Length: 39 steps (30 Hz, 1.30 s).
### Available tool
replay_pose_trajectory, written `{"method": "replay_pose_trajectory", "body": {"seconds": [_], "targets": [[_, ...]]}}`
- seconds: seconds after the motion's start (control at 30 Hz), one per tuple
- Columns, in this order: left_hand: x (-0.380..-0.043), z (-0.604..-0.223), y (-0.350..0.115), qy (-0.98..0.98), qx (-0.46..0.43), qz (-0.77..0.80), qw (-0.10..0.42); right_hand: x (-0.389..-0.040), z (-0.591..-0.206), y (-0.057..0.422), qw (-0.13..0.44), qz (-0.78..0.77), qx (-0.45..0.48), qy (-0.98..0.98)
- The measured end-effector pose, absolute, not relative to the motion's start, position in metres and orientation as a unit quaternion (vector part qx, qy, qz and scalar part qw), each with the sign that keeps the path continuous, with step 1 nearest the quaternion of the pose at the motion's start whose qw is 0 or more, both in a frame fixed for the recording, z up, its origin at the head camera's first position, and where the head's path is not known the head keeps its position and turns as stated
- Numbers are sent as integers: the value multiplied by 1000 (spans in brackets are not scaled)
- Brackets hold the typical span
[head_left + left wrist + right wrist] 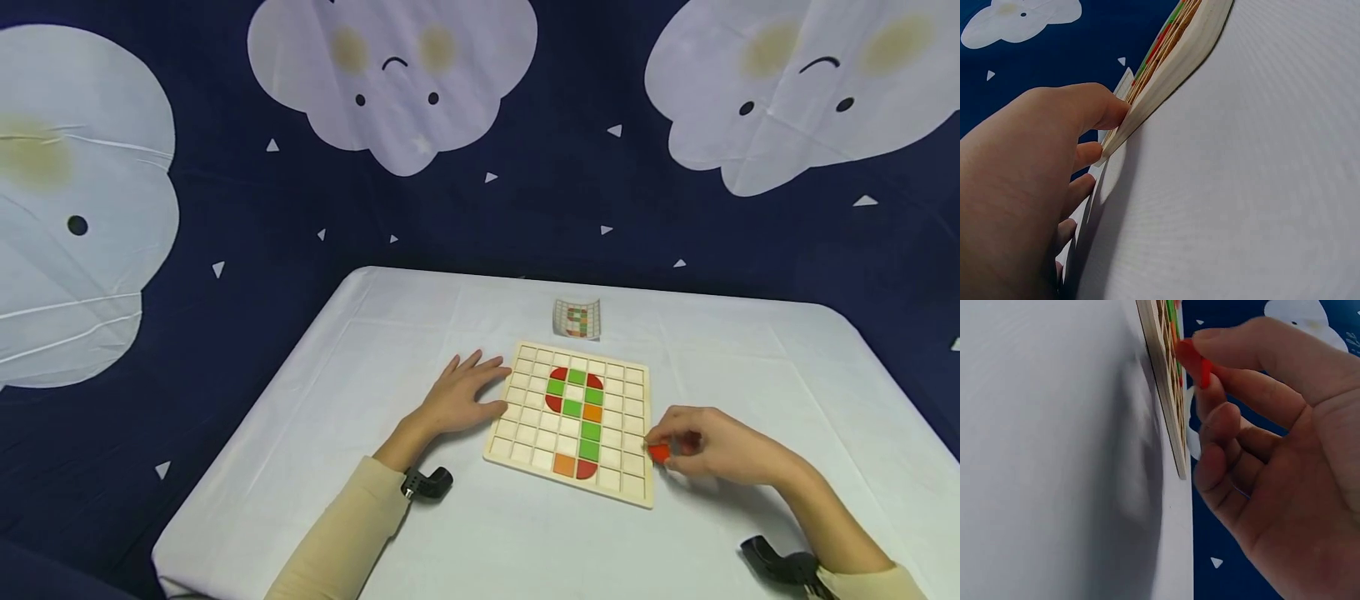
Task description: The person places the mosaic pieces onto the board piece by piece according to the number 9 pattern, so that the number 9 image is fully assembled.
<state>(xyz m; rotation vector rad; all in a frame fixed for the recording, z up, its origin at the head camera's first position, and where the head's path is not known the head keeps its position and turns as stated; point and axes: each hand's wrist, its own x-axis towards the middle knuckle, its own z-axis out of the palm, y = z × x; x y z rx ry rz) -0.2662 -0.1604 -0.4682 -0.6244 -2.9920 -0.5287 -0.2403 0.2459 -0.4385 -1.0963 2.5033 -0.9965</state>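
A wooden grid board lies on the table, with red, green and orange tiles set in some squares in a shape like a 9. My left hand rests at the board's left edge, fingers spread, thumb and a fingertip touching the rim. In the left wrist view, the thumb of the left hand meets the board's side. At the right edge, my right hand pinches a small red tile between thumb and fingers. The right wrist view shows this red tile held just beside the board, one side rounded.
Behind the board lies a small, slightly curled picture card showing a similar coloured pattern on a grid. A white cloth covers the table. Beyond its far edge hangs a dark blue curtain with clouds and small triangles.
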Motion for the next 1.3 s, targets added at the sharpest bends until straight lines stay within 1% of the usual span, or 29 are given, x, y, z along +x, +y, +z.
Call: {"method": "replay_pose_trajectory", "body": {"seconds": [0.17,0.33,0.47,0.7,0.9,1.13,1.3], "targets": [[-266,-470,-160,-964,-200,-172,20,-244,-444,235,48,-352,-350,867],[-266,-471,-160,-964,-200,-172,20,-246,-447,225,21,-363,-351,863],[-265,-470,-160,-964,-202,-172,19,-247,-446,219,15,-361,-351,864],[-266,-469,-160,-963,-204,-172,19,-247,-443,207,27,-366,-343,865],[-267,-470,-161,-964,-204,-170,20,-248,-445,196,24,-371,-360,855],[-267,-470,-162,-963,-207,-174,21,-247,-444,182,41,-371,-361,855],[-268,-471,-162,-963,-206,-173,20,-246,-443,172,39,-368,-382,847]]}}
